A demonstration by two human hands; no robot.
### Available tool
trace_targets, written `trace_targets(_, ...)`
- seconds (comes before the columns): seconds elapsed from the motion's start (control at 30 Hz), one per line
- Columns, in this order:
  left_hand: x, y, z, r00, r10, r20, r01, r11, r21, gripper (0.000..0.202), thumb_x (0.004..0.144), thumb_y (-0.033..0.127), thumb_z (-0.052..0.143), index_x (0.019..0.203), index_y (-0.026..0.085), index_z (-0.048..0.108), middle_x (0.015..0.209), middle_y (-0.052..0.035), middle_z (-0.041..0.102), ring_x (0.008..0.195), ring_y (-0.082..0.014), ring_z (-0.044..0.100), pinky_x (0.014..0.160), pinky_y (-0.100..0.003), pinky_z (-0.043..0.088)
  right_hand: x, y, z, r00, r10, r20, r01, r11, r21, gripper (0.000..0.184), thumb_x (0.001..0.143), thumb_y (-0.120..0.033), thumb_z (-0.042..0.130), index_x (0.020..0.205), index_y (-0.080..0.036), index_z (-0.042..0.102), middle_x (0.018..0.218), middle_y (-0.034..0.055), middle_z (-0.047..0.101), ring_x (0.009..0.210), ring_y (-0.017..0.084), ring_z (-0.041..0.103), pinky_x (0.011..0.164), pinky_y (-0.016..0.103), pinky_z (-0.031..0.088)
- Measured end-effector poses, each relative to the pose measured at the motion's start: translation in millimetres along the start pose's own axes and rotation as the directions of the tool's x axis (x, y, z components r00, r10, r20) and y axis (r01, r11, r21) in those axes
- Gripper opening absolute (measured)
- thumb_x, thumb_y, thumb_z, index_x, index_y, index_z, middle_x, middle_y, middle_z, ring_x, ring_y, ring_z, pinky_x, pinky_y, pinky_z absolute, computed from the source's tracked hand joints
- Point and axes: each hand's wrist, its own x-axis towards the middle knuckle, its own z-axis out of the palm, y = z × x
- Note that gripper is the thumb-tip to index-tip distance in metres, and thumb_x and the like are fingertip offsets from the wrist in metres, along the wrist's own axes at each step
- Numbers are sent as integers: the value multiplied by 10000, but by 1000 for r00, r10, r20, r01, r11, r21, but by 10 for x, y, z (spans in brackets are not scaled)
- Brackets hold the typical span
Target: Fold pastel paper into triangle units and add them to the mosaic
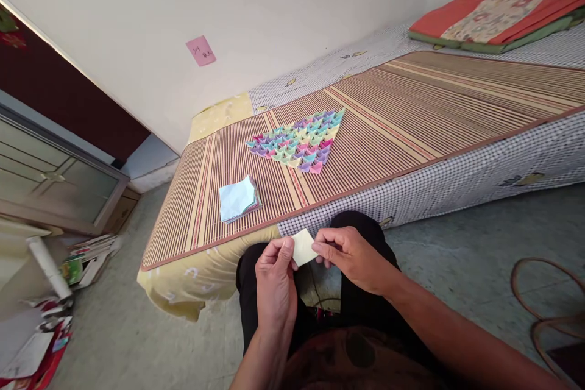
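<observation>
Above my lap, a small pale-yellow sheet of paper (303,247) is held between my two hands. My left hand (276,271) pinches its left edge between thumb and fingers. On the opposite side, my right hand (340,253) grips the right corner the same way. Beyond my knees on the bamboo mat (388,116) lies a stack of square paper (236,200), light blue on top. Farther back, several folded paper boats (299,141) in pastel and pink colours sit close together in rows.
The mat covers a bed with a checked sheet (439,173) and a yellow cloth (183,283). Folded orange bedding (493,15) rests at the far right. A pink note (201,50) is on the wall. Papers (94,256) lie on the floor at left, and a looped cable (525,298) at right.
</observation>
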Motion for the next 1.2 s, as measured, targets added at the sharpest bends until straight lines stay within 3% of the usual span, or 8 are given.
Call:
trace_targets(0.1,3,-3,-1,998,-54,19,54,998,-11,433,691,482,934,666,140,670,582,37,510,576,-84,417,584,-202,375,-12,-17,11,995,-61,-74,56,996,-66,373,1015,-382,541,685,-208,548,635,-14,566,622,145,539,631,283,401)
trace_targets(0.27,-3,-16,-3,1000,19,-11,-19,1000,6,408,700,466,933,653,145,685,562,27,546,596,-92,461,619,-196,409,-12,-8,6,997,-11,-82,9,1000,-17,304,981,-392,596,748,-198,618,632,-22,556,605,145,522,601,280,385)
trace_targets(0.37,-5,-24,-8,1000,8,-19,-9,1000,-18,423,683,471,944,635,144,680,560,23,556,591,-93,469,612,-194,421,-17,-2,15,991,-47,-125,42,998,-43,283,990,-335,571,746,-198,615,630,-19,569,615,147,544,623,279,399)
trace_targets(0.57,14,1,19,984,-171,47,177,969,-171,414,592,390,1008,677,135,693,690,10,619,620,-86,516,580,-184,452,-24,6,35,957,-209,-201,171,966,-192,256,1002,-263,531,754,-209,560,688,-25,519,631,137,474,615,271,368)
trace_targets(0.63,23,4,38,976,-213,34,215,950,-224,432,541,363,1032,671,135,688,695,14,628,624,-83,536,572,-176,461,-22,27,49,963,-176,-202,143,975,-171,244,993,-287,559,764,-206,580,683,-28,519,622,135,460,601,269,359)
trace_targets(0.77,27,-17,54,983,-181,-19,172,957,-234,416,532,344,1038,671,130,709,683,22,633,602,-67,528,560,-162,474,-19,76,78,980,-63,-189,52,997,-66,245,929,-330,665,731,-205,596,624,-50,483,580,126,426,554,264,327)
trace_targets(1.0,57,-15,54,941,-337,11,322,890,-323,445,426,275,1066,702,106,760,722,-2,687,611,-63,564,518,-142,460,-25,89,37,959,-187,-214,156,976,-151,241,939,-245,604,708,-208,545,661,-45,486,614,126,439,594,265,333)
trace_targets(1.2,27,-42,74,961,-275,-29,257,928,-270,417,452,297,1059,681,111,765,709,4,679,616,-63,557,544,-148,478,-4,106,93,981,-62,-183,46,995,-91,302,888,-332,698,693,-211,502,655,-54,447,614,123,413,570,258,323)
